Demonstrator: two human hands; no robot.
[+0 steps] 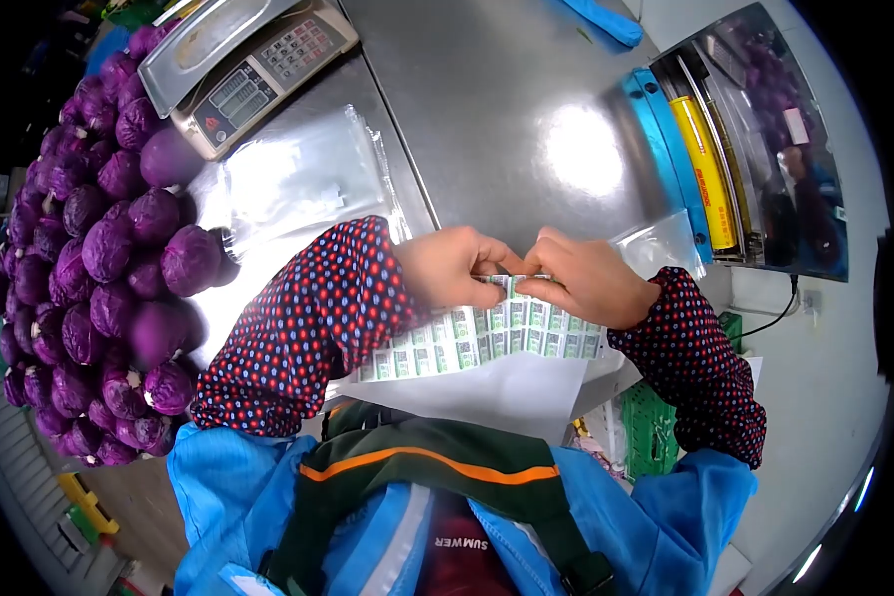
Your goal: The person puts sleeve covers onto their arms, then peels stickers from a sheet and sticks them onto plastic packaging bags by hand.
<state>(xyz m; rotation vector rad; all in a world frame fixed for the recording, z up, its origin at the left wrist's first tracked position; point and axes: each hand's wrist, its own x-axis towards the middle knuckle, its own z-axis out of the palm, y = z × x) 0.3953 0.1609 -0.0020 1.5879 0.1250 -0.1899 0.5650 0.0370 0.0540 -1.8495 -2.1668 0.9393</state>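
A sheet of small green-and-white labels [447,343] lies at the table's near edge, with white backing paper [512,387] under it. My left hand [454,266] pinches the top edge of the sheet near its middle. Right beside it, my right hand [584,278] pinches the same edge, thumb and forefinger together. The fingertips of both hands almost touch. A stack of clear plastic bags [303,179] lies flat beyond my left forearm.
Purple cabbages [109,248] are piled at the left. A weighing scale [258,79] stands at the upper left of the metal table [487,89]. A blue-edged machine with a yellow roller [703,174] is at the right, beside another clear bag [666,246]. A green crate [651,427] sits below.
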